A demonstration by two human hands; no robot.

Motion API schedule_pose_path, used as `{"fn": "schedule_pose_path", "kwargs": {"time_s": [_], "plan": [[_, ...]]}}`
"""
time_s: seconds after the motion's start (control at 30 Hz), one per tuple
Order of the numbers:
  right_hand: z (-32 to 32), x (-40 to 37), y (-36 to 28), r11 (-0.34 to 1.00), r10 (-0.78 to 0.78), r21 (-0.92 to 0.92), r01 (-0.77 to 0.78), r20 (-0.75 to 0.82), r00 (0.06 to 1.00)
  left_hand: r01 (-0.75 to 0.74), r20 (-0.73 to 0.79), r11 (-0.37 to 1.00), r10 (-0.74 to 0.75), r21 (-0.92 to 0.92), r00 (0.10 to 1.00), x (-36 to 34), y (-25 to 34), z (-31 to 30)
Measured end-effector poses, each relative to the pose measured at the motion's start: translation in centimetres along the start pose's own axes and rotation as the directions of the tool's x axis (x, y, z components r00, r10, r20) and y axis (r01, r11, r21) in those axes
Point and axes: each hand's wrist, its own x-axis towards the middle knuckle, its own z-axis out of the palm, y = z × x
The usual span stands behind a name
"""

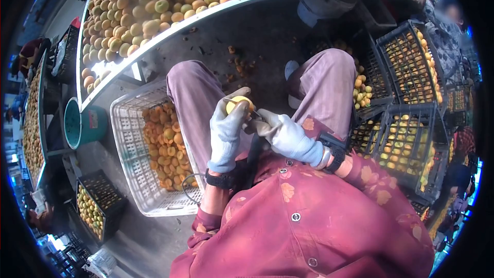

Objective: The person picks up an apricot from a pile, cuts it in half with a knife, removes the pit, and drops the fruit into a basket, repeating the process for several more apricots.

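Observation:
A yellow-orange fruit (pixel 239 104) is held in my left hand (pixel 227 127), which wears a whitish glove with dirty fingertips. The gloved fingers wrap round the fruit above my lap. Close beside it on the right, my right hand (pixel 283 133), gloved too, is closed with its fingertips near the fruit. A small thin tool seems to stick out from those fingertips, too small to make out. A white plastic crate (pixel 131 155) of halved orange fruit (pixel 167 146) stands by my left leg.
A metal-edged table (pixel 170 27) heaped with whole fruit (pixel 154 0) spans the top. Black crates (pixel 406 139) of fruit are stacked at the right. A teal bucket (pixel 92 126) and another black crate (pixel 105 195) stand at the left. Fruit scraps (pixel 244 67) lie on the floor.

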Motion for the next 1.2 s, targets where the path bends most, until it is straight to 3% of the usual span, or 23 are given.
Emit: {"fn": "schedule_pose_path", "kwargs": {"time_s": [0.03, 0.1, 0.13, 0.2, 0.23, 0.3, 0.37, 0.4, 0.43, 0.5, 0.53, 0.57, 0.67, 0.73, 0.87, 0.93, 1.03, 1.07, 1.13, 1.2], "plan": [[-0.1, 0.1, -0.1, 1.000, 0.000, -0.001, 0.000, 0.002, 1.000, -0.007, 0.009, 1.000, 0.008, -0.024, 1.000, -0.1, -0.1, 0.0], [-0.2, 0.0, -0.5, 0.970, -0.060, 0.240, 0.036, 0.093, 0.994, -0.020, 0.054, 0.996, 0.025, -0.089, 0.998, -0.4, 0.2, -0.3], [-0.4, 0.0, -0.5, 0.970, -0.060, 0.240, 0.036, 0.093, 0.994, -0.030, 0.099, 0.988, 0.045, -0.155, 0.994, -0.5, 0.5, -0.4], [-1.0, -0.2, -0.2, 0.953, -0.290, -0.105, 0.285, -0.042, 0.956, -0.009, 0.088, 0.988, 0.023, -0.156, 0.996, -0.7, 1.3, -0.1], [-1.3, 0.0, 0.1, 0.914, -0.378, -0.187, 0.360, -0.067, 0.924, 0.011, 0.080, 0.987, 0.002, -0.158, 0.997, -0.7, 1.6, -0.1], [-2.3, -0.4, -0.3, 0.902, -0.397, -0.233, 0.363, -0.116, 0.911, 0.008, 0.050, 0.984, 0.001, -0.177, 0.999, -0.5, 1.2, -0.6], [-3.5, -0.6, -0.4, 0.990, -0.112, 0.069, 0.126, -0.181, 0.977, -0.141, -0.062, 0.952, 0.129, -0.272, 0.990, -0.5, 1.1, -0.7], [-4.0, -0.3, -0.9, 0.944, 0.069, 0.329, -0.015, -0.154, 0.986, -0.160, -0.032, 0.970, 0.157, -0.182, 0.987, -0.3, 0.9, -1.0], [-3.8, 0.5, -0.7, 0.953, 0.000, 0.294, 0.068, -0.228, 0.974, -0.155, -0.028, 0.971, 0.152, -0.183, 0.988, -0.5, 0.7, -0.8], [-3.4, 1.8, -0.9, 0.941, -0.053, 0.321, 0.109, -0.180, 0.982, -0.202, 0.062, 0.979, 0.201, 0.007, 0.978, -0.6, 0.6, 0.1], [-3.8, 2.2, -1.6, 0.988, -0.016, 0.149, 0.029, -0.090, 0.996, -0.205, 0.090, 0.970, 0.194, 0.134, 0.977, -0.6, 0.3, 0.2], [-3.7, 2.4, -2.4, 0.967, 0.105, 0.227, -0.119, 0.070, 0.992, -0.337, 0.119, 0.871, 0.316, 0.357, 0.941, -0.7, 0.2, 0.3], [-3.0, 3.8, -2.2, 0.976, 0.126, 0.155, -0.154, 0.172, 0.977, -0.292, 0.081, 0.864, 0.285, 0.411, 0.955, -1.6, 1.4, 0.8], [-2.6, 4.0, -1.4, 0.928, 0.142, 0.311, -0.207, 0.217, 0.966, -0.509, 0.228, 0.515, 0.513, 0.690, 0.827, -1.5, 1.4, 0.6], [-2.9, 3.9, -1.5, 0.952, 0.194, 0.202, -0.230, 0.185, 0.964, -0.524, 0.230, 0.433, 0.568, 0.733, 0.790, -1.4, 1.1, 1.1], [-2.6, 3.6, -1.4, 0.861, 0.179, 0.430, -0.271, 0.243, 0.953, -0.558, 0.242, 0.424, 0.599, 0.713, 0.764, -1.2, 0.6, 0.9], [-1.6, 3.5, 0.0, 0.832, 0.049, 0.538, -0.137, 0.176, 0.983, -0.605, 0.250, 0.417, 0.643, 0.678, 0.724, -1.1, 0.5, 0.7], [-1.3, 3.2, 0.1, 0.832, 0.048, 0.537, -0.138, 0.178, 0.983, -0.622, 0.249, 0.423, 0.657, 0.660, 0.711, -1.1, 0.4, 0.6], [-0.7, 2.6, -0.7, 0.686, -0.005, 0.721, -0.101, 0.144, 0.990, -0.604, 0.218, 0.439, 0.660, 0.666, 0.719, -1.1, 0.3, 0.5], [-0.9, 2.4, -2.0, 0.671, 0.026, 0.731, -0.123, 0.143, 0.989, -0.586, 0.187, 0.456, 0.660, 0.670, 0.727, -1.2, 0.0, 0.6]]}}
